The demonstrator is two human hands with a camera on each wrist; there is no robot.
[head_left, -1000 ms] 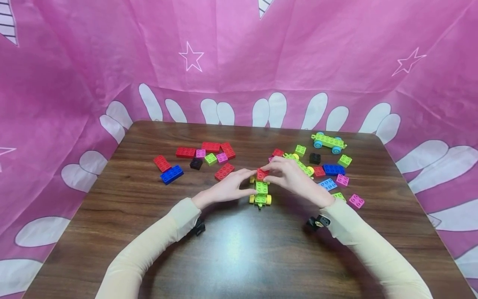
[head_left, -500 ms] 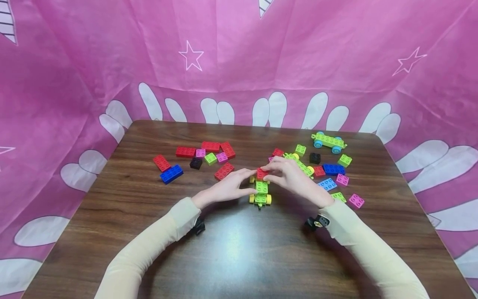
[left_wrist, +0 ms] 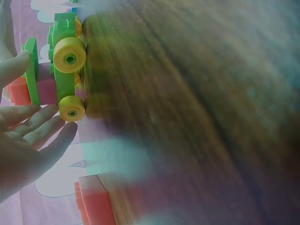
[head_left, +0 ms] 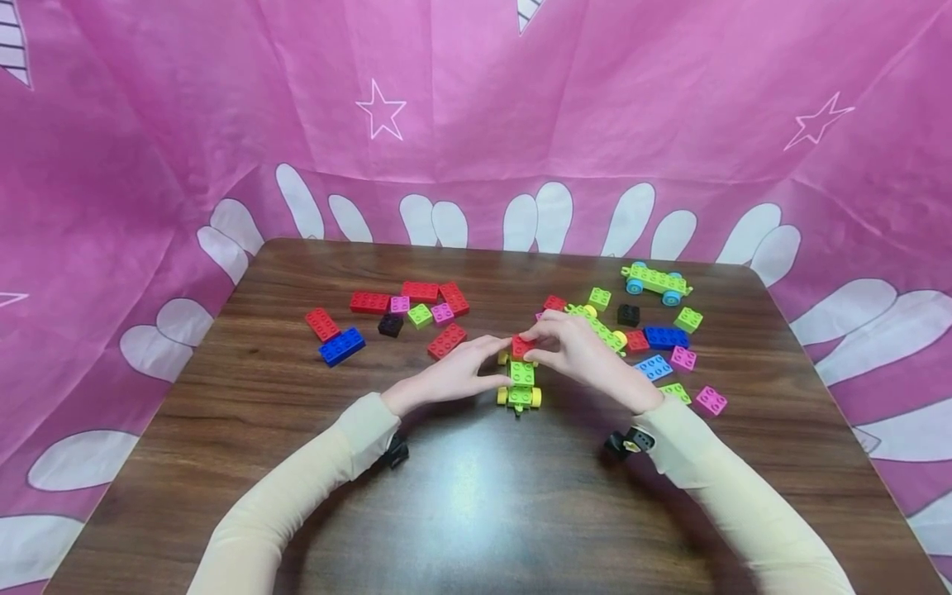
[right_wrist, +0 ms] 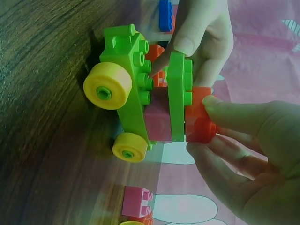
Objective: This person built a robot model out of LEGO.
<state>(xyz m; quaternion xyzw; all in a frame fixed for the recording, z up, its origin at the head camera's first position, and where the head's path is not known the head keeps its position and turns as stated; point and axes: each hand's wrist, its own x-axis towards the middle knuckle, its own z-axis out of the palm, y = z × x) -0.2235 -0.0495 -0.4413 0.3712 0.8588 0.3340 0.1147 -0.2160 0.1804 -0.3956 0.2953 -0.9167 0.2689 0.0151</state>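
Observation:
At the table's centre stands a green car (head_left: pixel 521 387) with yellow wheels (right_wrist: pixel 108 86). On its chassis (right_wrist: pixel 123 70) sit a pink brick (right_wrist: pixel 157 123) and a green plate (right_wrist: pixel 176 93). My right hand (head_left: pixel 534 345) pinches a small red brick (head_left: pixel 523 345) between thumb and fingers, and the brick lies against the plate's studs (right_wrist: pixel 199 117). My left hand (head_left: pixel 500 364) holds the car from the left, thumb on the green plate and fingers along its side (left_wrist: pixel 63 79). In the left wrist view the fingers (left_wrist: pixel 42 129) lie nearly straight by a wheel.
Loose red, pink, green and black bricks (head_left: pixel 416 310) and a blue brick (head_left: pixel 342 346) lie to the left. More bricks (head_left: pixel 662 347) lie to the right, with a green chassis on blue wheels (head_left: pixel 656 282) at the back. Pink cloth (head_left: pixel 476 124) walls in the brown table (head_left: pixel 476 496).

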